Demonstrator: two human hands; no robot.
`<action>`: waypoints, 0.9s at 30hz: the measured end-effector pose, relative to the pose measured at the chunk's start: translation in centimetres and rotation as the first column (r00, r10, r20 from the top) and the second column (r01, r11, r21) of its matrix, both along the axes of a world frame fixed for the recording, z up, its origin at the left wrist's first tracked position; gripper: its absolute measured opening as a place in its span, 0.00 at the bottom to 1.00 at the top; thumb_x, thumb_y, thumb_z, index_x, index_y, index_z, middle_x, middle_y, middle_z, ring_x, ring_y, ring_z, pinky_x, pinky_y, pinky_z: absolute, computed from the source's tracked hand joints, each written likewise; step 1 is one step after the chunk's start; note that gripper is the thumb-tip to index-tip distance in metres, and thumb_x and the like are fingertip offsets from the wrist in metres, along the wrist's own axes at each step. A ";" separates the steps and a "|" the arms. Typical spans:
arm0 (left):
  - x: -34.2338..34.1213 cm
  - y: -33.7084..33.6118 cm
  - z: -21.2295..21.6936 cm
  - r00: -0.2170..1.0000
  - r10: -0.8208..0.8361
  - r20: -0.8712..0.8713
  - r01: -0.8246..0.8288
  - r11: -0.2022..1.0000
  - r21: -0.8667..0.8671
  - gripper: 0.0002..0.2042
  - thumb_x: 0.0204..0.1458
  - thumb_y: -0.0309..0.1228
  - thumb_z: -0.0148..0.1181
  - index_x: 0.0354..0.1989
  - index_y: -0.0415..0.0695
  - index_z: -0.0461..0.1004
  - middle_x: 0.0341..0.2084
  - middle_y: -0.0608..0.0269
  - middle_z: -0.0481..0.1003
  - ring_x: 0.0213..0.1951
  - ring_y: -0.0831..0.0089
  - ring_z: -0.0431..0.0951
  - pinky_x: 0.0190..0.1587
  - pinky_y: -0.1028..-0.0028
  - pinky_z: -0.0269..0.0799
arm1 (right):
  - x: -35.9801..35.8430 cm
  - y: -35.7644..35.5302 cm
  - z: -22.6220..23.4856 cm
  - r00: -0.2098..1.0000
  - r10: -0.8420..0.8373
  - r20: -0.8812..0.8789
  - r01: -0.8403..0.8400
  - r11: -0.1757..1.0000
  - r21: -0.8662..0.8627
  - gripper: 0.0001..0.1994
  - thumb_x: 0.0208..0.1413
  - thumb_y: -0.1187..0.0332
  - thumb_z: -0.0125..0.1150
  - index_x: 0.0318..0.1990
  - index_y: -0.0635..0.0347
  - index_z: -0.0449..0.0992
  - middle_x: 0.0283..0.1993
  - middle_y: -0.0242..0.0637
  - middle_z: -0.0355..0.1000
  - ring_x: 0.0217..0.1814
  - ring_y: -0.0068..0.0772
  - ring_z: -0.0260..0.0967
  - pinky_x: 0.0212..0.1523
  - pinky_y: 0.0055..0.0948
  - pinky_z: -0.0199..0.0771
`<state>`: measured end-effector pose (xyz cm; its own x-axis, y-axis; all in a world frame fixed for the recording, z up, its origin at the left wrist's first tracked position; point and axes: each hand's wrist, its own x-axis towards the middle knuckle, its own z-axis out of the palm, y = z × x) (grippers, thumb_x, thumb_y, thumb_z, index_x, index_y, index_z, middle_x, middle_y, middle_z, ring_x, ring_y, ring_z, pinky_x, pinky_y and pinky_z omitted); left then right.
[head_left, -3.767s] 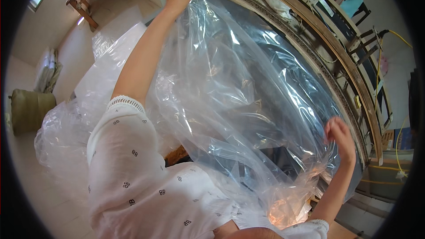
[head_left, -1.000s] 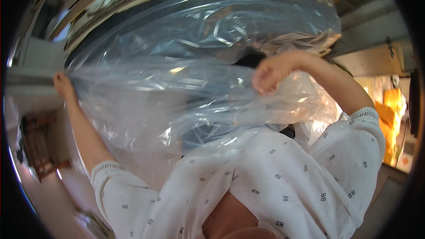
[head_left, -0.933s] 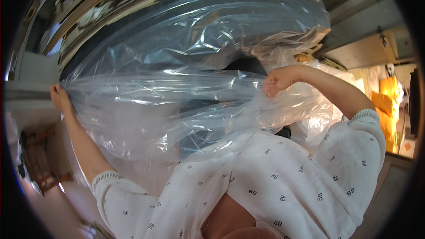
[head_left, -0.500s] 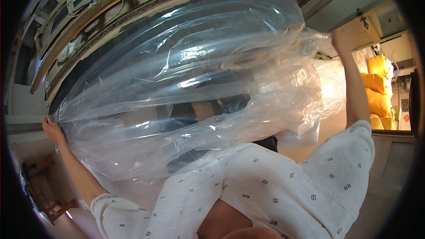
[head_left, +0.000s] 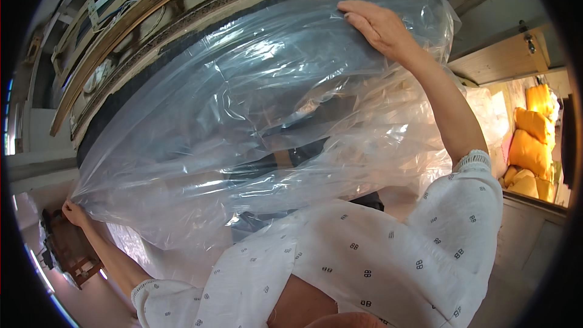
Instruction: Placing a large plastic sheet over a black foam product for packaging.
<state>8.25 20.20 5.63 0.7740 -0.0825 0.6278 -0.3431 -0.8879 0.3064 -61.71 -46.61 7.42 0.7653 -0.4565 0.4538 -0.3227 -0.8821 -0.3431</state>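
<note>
A large sheet of clear plastic film [head_left: 261,100] spreads in creases over a dark-topped table [head_left: 124,98] and hangs down in front of me. At the near left corner, my left hand [head_left: 74,213] is closed on the film's edge, pulling it into a taut fold. My right hand [head_left: 379,30] lies on the film near the table's far edge, fingers stretched out flat and thumb slightly apart. Beneath the film, dark and tan shapes show through dimly.
Long wooden strips [head_left: 91,64] and loose wires lie beyond the table's far edge. A wooden stool-like frame [head_left: 71,246] stands on the floor at left. Stacked yellow bundles [head_left: 531,146] sit beyond an opening at right, below a wooden panel with a latch [head_left: 516,54].
My right hand has let go of the film's right side and swung left onto the table's far part, where the film is now flatter. My left hand has moved slightly nearer me, still gripping.
</note>
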 end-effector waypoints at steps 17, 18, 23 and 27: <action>-17.6 8.6 9.0 0.741 -0.509 -0.438 0.040 0.684 -0.728 0.21 0.51 0.40 0.56 0.52 0.47 0.64 0.49 0.66 0.67 0.50 0.72 0.66 0.54 0.74 0.59 | 3.6 -7.3 -1.4 0.998 -0.058 0.024 0.048 0.947 0.318 0.08 0.48 0.65 0.59 0.32 0.57 0.71 0.23 0.27 0.60 0.27 0.20 0.56 0.30 0.21 0.60; -18.5 7.5 9.2 0.762 -0.510 -0.398 0.093 0.695 -0.713 0.22 0.51 0.40 0.56 0.53 0.48 0.64 0.49 0.66 0.67 0.50 0.73 0.66 0.53 0.74 0.59 | 3.3 -8.2 -1.4 0.997 -0.012 0.082 -0.023 0.911 0.412 0.08 0.49 0.65 0.58 0.33 0.58 0.72 0.26 0.25 0.62 0.30 0.18 0.58 0.33 0.19 0.60; -11.5 1.0 9.2 0.866 -0.492 -0.083 0.295 0.640 -0.710 0.13 0.52 0.34 0.55 0.45 0.44 0.70 0.39 0.64 0.72 0.41 0.78 0.70 0.43 0.80 0.65 | 0.3 -15.5 4.4 0.880 -0.099 0.464 -0.091 0.924 0.371 0.12 0.54 0.62 0.55 0.43 0.57 0.73 0.41 0.29 0.70 0.45 0.22 0.63 0.49 0.21 0.60; -14.8 -14.4 8.1 0.943 -0.328 -0.062 0.203 0.711 -0.674 0.13 0.55 0.37 0.48 0.41 0.42 0.71 0.35 0.58 0.73 0.38 0.68 0.72 0.41 0.68 0.69 | -1.6 -18.8 7.8 0.676 -0.458 0.577 0.201 0.868 0.454 0.16 0.52 0.63 0.56 0.43 0.67 0.70 0.38 0.37 0.71 0.37 0.27 0.68 0.39 0.23 0.68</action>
